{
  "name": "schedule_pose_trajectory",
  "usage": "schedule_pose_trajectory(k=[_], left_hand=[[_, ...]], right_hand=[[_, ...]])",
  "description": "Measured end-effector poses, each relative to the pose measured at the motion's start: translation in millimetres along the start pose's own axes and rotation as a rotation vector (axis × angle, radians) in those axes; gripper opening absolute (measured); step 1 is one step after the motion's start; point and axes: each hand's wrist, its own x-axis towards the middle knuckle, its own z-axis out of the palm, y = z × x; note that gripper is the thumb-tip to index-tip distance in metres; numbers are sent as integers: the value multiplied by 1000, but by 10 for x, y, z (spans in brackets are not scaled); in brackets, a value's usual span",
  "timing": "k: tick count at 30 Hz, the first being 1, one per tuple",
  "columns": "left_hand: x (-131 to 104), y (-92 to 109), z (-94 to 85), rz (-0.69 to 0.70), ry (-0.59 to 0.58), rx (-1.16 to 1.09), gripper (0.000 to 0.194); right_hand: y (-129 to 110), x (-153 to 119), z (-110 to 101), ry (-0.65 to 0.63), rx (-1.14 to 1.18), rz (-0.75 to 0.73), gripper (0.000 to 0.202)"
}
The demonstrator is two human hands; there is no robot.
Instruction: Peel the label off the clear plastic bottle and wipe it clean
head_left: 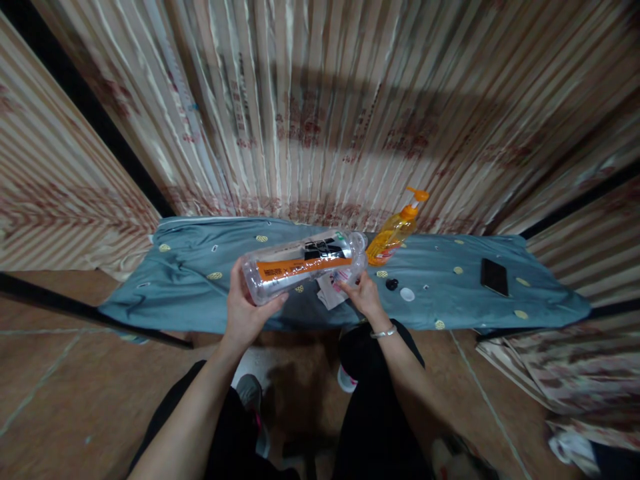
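Observation:
My left hand [245, 307] is wrapped round the base of a large clear plastic bottle [300, 263] with an orange and black label. The bottle lies nearly level above the cloth, its neck end to the right. My right hand [365, 293] is closed on a small clear plastic container [351, 272] with pinkish marks, held against that neck end; its exact shape is hard to make out. Under them lies a pale piece of paper or packaging [330, 295]. Right behind stands a pump bottle [393, 237] of orange-yellow liquid. Beside my right hand lie a small black cap-like piece [391, 284] and a white disc [407, 294].
A blue-green patterned cloth [430, 307] covers the narrow table. Towards its right end lies a dark phone-like slab [494, 277]. Pleated curtains [320, 120] hang close behind, with dark metal poles [100, 120] at the sides. My legs are below the front edge.

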Motion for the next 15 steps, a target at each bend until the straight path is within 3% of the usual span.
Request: schedule_pose_trajectory(k=[15], left_hand=[[-15,-1,-1,1,25,30,92]], right_hand=[[-38,0,-9,-24,4,13,52]])
